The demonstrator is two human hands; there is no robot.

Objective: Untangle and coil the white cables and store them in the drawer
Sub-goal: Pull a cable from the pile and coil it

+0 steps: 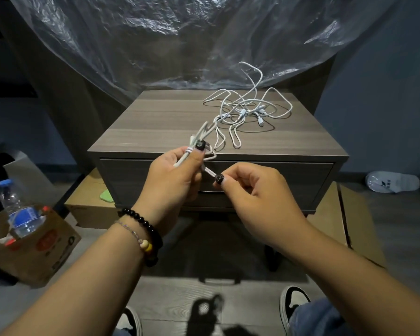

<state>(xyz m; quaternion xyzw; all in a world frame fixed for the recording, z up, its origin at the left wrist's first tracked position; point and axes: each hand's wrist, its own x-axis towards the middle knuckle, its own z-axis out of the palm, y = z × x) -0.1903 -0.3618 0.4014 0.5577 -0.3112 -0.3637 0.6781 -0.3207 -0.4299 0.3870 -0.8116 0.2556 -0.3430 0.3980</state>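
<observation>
A tangle of white cables (247, 110) lies on the back right of the wooden nightstand's top (160, 122). One cable runs from the tangle to my hands in front of the closed drawer (301, 178). My left hand (175, 173) grips a folded bundle of that white cable (199, 137), thumb pressed on top. My right hand (255, 187) pinches the cable's end (210, 174) between thumb and forefinger, just right of the left hand.
A cardboard box (46, 248) with a water bottle (17, 209) stands on the floor at left. Flat cardboard (354, 226) lies under and right of the nightstand. A white slipper (393, 181) sits at far right. Clear plastic sheeting (180, 32) hangs behind.
</observation>
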